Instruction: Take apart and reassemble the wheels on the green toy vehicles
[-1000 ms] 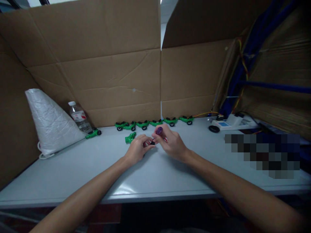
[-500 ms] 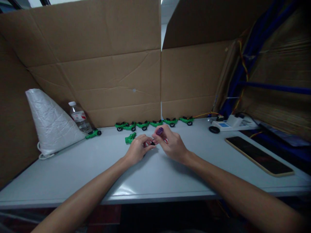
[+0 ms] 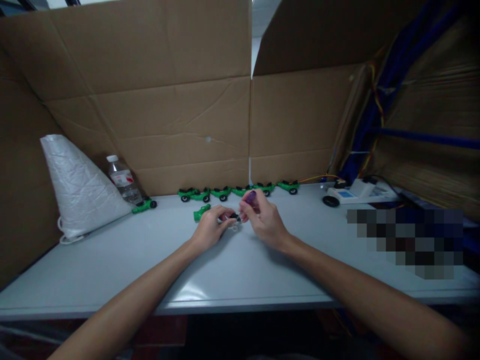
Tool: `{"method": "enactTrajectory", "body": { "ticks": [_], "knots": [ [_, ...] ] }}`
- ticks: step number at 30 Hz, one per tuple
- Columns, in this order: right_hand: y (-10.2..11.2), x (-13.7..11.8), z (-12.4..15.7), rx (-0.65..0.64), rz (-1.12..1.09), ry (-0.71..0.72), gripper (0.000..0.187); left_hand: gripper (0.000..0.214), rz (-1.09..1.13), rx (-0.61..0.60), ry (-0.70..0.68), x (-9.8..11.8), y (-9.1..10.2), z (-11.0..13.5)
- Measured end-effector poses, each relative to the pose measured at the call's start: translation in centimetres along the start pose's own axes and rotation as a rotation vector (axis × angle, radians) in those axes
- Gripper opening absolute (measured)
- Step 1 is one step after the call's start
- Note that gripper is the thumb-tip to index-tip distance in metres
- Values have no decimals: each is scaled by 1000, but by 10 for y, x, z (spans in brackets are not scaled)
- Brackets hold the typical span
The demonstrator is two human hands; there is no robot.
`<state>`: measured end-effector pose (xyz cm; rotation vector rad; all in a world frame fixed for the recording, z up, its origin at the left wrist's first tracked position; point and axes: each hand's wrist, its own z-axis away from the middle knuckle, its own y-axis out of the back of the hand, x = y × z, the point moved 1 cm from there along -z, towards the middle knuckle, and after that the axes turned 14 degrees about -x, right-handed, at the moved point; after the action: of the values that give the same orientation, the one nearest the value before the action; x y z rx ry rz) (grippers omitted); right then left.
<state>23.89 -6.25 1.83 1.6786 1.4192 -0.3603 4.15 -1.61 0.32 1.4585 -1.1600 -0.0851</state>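
My left hand is closed, pinching a small black part between thumb and fingers. Wrapped in my right hand is a screwdriver with a purple handle, its tip end pointing down towards the black part. Whether tip and part touch is too small to tell. Just below the fingertips some small whitish pieces show on the table. A green toy body piece lies beside my left hand. Behind both hands, several green toy vehicles with black wheels stand in a row.
The white table backs onto cardboard walls. At left are a foam-wrapped bundle, a water bottle and a green toy vehicle. A power strip and a black ring lie at right, near a blurred-out patch.
My right hand has shifted slightly up and right with the screwdriver, whose handle is tilted differently. More of the black part and the whitish pieces below it show now.
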Motion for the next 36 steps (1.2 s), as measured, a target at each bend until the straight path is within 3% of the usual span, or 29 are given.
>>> {"method": "enactTrajectory", "body": {
  "ticks": [6,13,17,23,29,33,36],
  "knots": [
    [3,6,-4,126,149,-54,16,36,373,31,79,-12,-2,-5],
    [-7,16,-2,-147,262,-144,15,50,713,13,122,-13,-5,-7],
    [-9,21,-1,-190,331,-128,13,53,783,2,122,-11,-5,-7],
    [-4,17,-4,-237,460,-139,11,51,816,-3,118,-4,-1,-8],
    [2,10,-2,-192,541,-88,11,44,760,58,109,1,11,-9],
    [12,21,-4,-137,565,-108,14,39,608,187,100,-8,24,-7],
    [14,31,-5,-277,619,-178,12,36,323,224,79,-14,29,-3]
  ]
}}
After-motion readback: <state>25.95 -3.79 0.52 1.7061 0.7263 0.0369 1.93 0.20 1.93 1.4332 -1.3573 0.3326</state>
